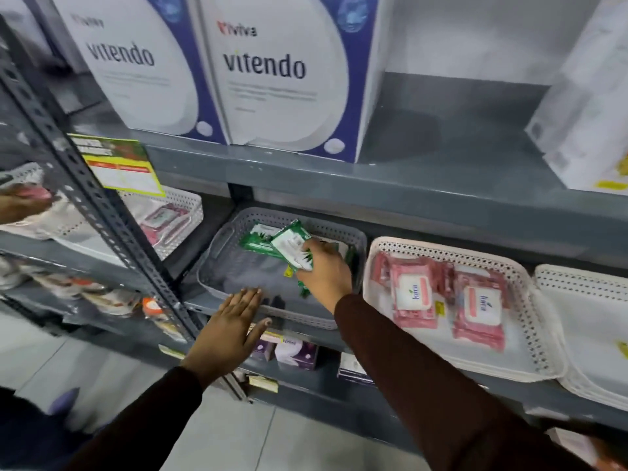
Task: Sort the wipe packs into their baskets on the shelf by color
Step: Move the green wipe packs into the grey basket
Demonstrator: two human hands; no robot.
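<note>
Right hand [324,268] holding green wipe packs [289,243] over the grey basket [238,277] on the shelf [441,195]

Right fingers pinch the green packs above the basket interior; left hand [227,329] lies flat, fingers spread, on the basket front rim. Just beside it on the right, a white basket [530,314] holds pink wipe packs [441,294]. A slanted perforated upright [95,198] with a yellow label [119,164] partly screens another basket [183,202] on the left

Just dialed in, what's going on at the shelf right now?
A person is sorting wipe packs by color. The right hand holds green packs over the grey basket, where more green packs already lie. The left hand rests flat on that basket's front rim. The cream basket to the right holds pink packs.
</note>
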